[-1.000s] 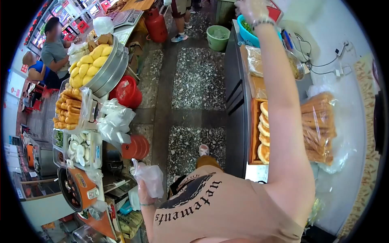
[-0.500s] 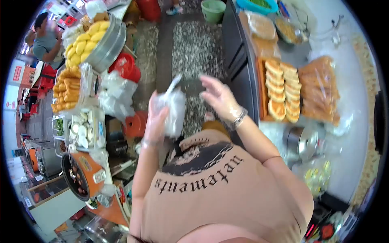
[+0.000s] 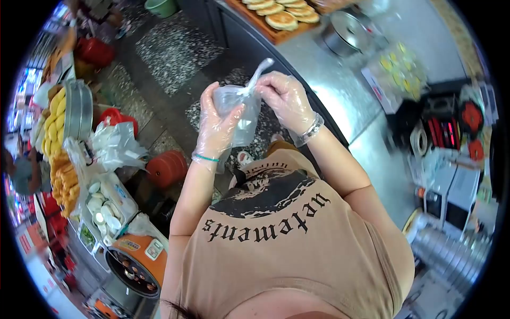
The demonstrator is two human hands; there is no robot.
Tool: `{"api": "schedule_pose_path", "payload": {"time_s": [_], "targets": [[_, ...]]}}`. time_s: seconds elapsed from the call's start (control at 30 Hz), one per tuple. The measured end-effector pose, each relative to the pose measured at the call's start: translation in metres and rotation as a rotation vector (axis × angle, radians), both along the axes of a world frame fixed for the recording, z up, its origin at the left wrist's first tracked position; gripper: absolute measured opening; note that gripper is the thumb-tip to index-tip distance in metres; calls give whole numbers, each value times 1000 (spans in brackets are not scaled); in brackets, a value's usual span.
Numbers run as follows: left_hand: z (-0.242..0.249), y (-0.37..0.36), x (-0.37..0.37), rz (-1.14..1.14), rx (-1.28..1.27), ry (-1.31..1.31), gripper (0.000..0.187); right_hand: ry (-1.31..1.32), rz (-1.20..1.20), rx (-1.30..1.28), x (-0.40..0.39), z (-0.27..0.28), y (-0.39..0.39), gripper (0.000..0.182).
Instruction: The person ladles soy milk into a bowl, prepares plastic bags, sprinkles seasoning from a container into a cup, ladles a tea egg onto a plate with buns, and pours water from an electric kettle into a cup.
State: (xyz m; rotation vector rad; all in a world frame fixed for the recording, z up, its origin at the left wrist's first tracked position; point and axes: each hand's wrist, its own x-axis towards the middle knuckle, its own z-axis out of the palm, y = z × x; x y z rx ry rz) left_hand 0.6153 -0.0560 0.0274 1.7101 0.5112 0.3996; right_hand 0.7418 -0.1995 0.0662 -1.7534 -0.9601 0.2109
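Note:
A small translucent plastic bag [image 3: 245, 125], gathered into a knotted neck at its top, hangs in front of my chest. What it contains is too cloudy to make out. My left hand [image 3: 217, 127], in a clear disposable glove with a green band at the wrist, grips the bag from the left side, thumb across its front. At the neck, just below the upright twisted end, the fingers of my right hand [image 3: 287, 98] pinch the plastic. That hand also wears a clear glove, with a bracelet at the wrist.
Flat round breads [image 3: 281, 20] sit on a wooden tray by a lidded metal pot [image 3: 345, 34] on the steel counter [image 3: 372, 135]. To the left are a steamer [image 3: 78, 109] of yellow buns, fried dough sticks [image 3: 64, 183], an orange cooker [image 3: 139, 252] and a red bucket [image 3: 166, 169].
My right hand has come from open beside the bag to pinching its neck. The view has turned right, bringing more of the steel counter into sight.

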Motion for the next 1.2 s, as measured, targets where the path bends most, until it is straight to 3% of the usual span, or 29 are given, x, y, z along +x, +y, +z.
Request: {"api": "schedule_pose_path", "payload": {"time_s": [0.07,0.13,0.2,0.27,0.3,0.43,0.5,0.57,0.63,0.7,0.8,0.83,0.93,0.97,1.03,1.07,1.2], "targets": [[2,-33,3,-75,52,13,72,-6,-132,22,-6,-2,-41,6],[4,-70,8,-104,285,10,51,16,-176,15,-8,-4,-84,7],[2,-102,17,-249,362,-28,42,53,-223,5,-13,-7,-131,7],[11,-146,27,-418,377,-35,25,516,-225,189,-20,-11,-178,13],[12,-169,30,-450,377,-41,25,741,-218,292,-23,-12,-203,16],[19,-279,45,-510,868,-336,16,845,-250,362,-24,-16,-324,17],[16,-339,52,-588,893,-347,13,840,-279,330,-19,-27,-390,19],[11,-391,62,-633,773,-326,13,735,-413,656,-10,-43,-455,25],[8,-434,67,-675,665,-289,13,996,-575,987,-13,-34,-500,26],[7,-471,71,-698,542,-272,13,1135,-591,983,-13,-32,-543,20],[14,-508,77,-712,534,-215,10,869,-589,416,-28,-48,-573,19],[13,-517,76,-728,563,-157,9,737,-516,443,-37,-47,-571,21],[12,-544,77,-719,659,-237,5,355,-583,127,-42,-40,-565,21],[12,-548,78,-714,684,-261,4,364,-576,129,-41,-46,-567,21],[8,-548,84,-701,728,-317,4,682,-551,246,-38,-65,-571,14],[4,-545,87,-702,620,-232,5,554,-482,287,-36,-70,-579,10],[-4,-548,98,-699,455,-176,10,647,-544,537,-37,-72,-575,9]]}}
